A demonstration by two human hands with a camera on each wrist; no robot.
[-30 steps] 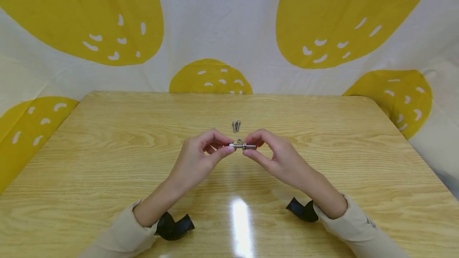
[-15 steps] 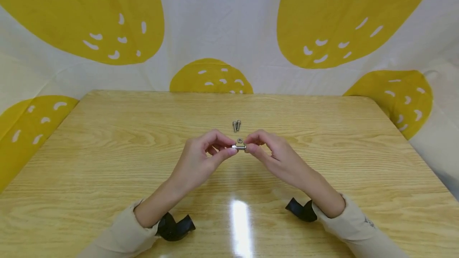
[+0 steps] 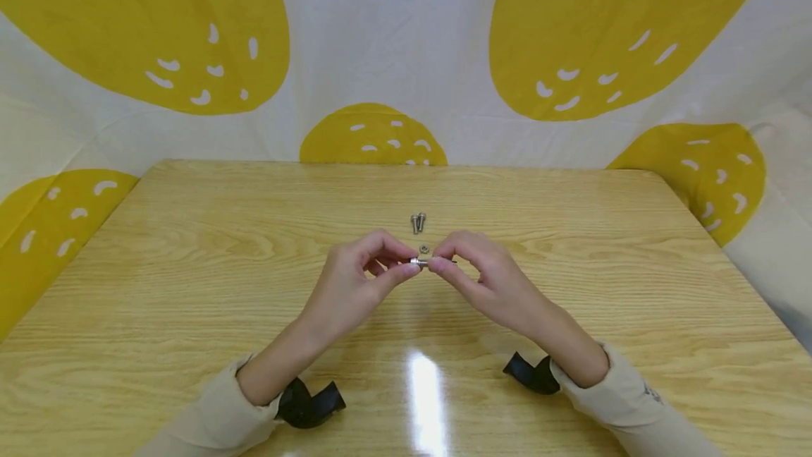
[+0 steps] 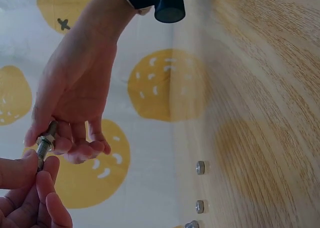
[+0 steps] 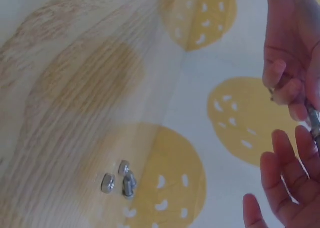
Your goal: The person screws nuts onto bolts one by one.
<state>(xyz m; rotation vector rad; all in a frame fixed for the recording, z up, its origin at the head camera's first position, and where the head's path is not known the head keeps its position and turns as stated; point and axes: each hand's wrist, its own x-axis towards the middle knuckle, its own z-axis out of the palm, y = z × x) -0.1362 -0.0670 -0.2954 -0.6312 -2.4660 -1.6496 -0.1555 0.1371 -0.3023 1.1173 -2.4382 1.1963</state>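
Level in front of me, my left hand (image 3: 355,277) pinches a silver bolt (image 3: 423,262) near its head, between thumb and fingers. From the other side my right hand (image 3: 485,273) has thumb and forefinger about a hex nut (image 4: 46,140) threaded partway along the shank. Those fingertips mostly cover the nut in the head view, where the bolt's tip pokes out to their right. Bare thread shows between the two hands in the left wrist view. The right wrist view catches only part of the bolt, at its right edge.
Beyond the hands, two short bolts (image 3: 418,222) lie side by side on the wood-grain table (image 3: 222,245). One loose nut (image 3: 424,249) lies nearer; another nut (image 4: 200,206) shows in the left wrist view. A white cloth (image 3: 387,34) with yellow fruit shapes hangs behind the table.
My right fingertips first covered the bolt's tip, then slid left onto the nut, so the tip shows again. The left hand has shifted slightly right with the bolt.
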